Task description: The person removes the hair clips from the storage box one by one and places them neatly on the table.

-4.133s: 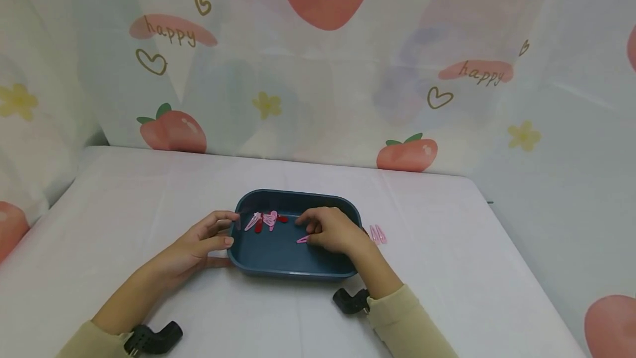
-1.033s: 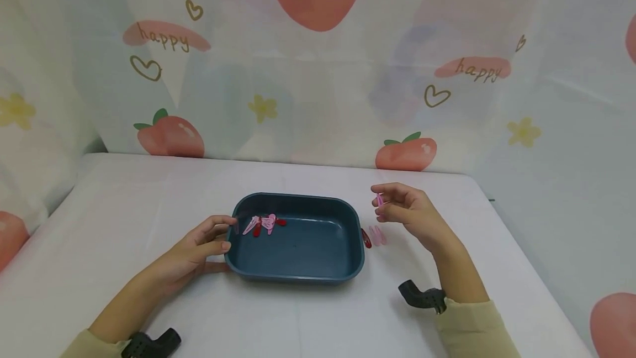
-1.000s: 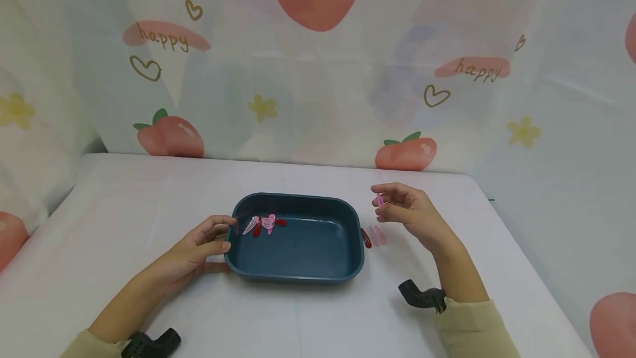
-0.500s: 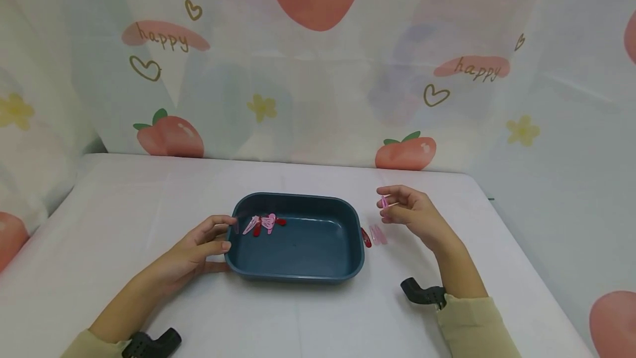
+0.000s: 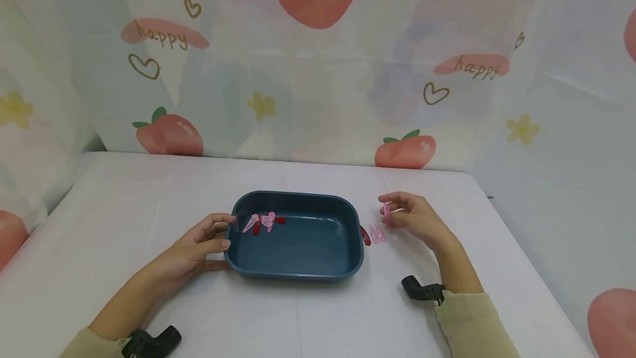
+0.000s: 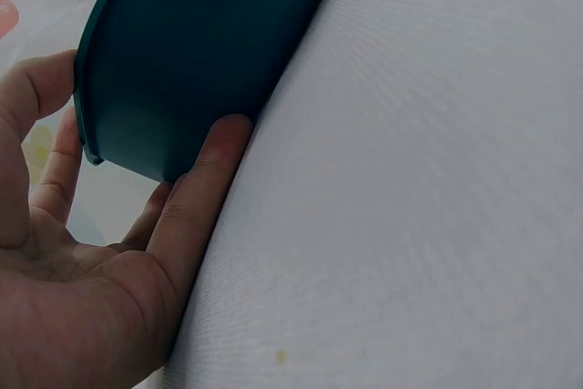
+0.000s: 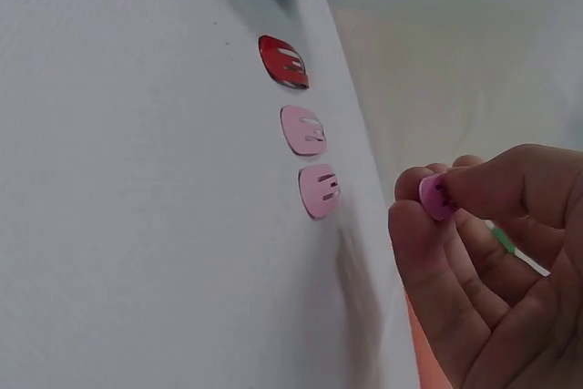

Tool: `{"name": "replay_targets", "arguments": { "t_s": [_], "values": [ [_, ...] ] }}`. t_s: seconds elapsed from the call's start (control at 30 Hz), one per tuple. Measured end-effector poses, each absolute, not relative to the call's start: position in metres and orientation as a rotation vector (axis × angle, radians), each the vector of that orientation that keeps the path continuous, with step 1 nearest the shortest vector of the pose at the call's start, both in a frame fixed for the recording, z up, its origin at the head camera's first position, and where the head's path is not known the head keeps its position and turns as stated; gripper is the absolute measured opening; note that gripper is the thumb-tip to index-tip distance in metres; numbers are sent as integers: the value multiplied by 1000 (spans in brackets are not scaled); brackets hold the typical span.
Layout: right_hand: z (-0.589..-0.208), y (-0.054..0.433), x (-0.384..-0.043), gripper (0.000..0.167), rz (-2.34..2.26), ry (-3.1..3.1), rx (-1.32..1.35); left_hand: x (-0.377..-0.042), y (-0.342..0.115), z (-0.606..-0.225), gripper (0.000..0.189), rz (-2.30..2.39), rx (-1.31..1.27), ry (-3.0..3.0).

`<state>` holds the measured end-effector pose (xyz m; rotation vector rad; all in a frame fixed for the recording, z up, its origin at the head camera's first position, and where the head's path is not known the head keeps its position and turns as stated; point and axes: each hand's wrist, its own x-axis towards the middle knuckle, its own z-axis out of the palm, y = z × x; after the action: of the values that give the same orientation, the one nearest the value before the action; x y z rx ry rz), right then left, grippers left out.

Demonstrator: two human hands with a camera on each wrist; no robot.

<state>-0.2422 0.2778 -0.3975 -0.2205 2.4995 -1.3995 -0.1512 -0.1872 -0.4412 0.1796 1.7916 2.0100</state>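
Head view: what did the right grip [image 5: 414, 217] have?
It pinched a pink clip [image 7: 432, 196] above the tabletop [image 5: 298, 314], right of the tray [image 5: 298, 248].
Left grip [image 5: 197, 243]?
Relaxed, fingers touched the tray's left end.
Rest?
Two pink clips [image 7: 293, 134], one red clip [image 7: 271, 57] lay just right of the tray; more clips [image 5: 269, 219] sat inside, left.

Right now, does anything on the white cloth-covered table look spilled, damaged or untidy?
Nothing plainly looks spilled or damaged. Only the pink and red hair clips inside the dark-blue rectangular tray look untidy: bunched at mixed angles, while three clips outside lie in a row.
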Motion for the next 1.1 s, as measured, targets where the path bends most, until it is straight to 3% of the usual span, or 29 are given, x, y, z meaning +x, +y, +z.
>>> {"name": "replay_targets", "arguments": {
  "t_s": [0.5,1.1],
  "values": [
    [-405,277,-244,32,-1074,2594,-214,-153,-189,-446,52,2003,159,1806],
    [-400,276,-243,42,-876,2722,-126,-153,-188,-444,51,1997,173,1827]
  ]
}}
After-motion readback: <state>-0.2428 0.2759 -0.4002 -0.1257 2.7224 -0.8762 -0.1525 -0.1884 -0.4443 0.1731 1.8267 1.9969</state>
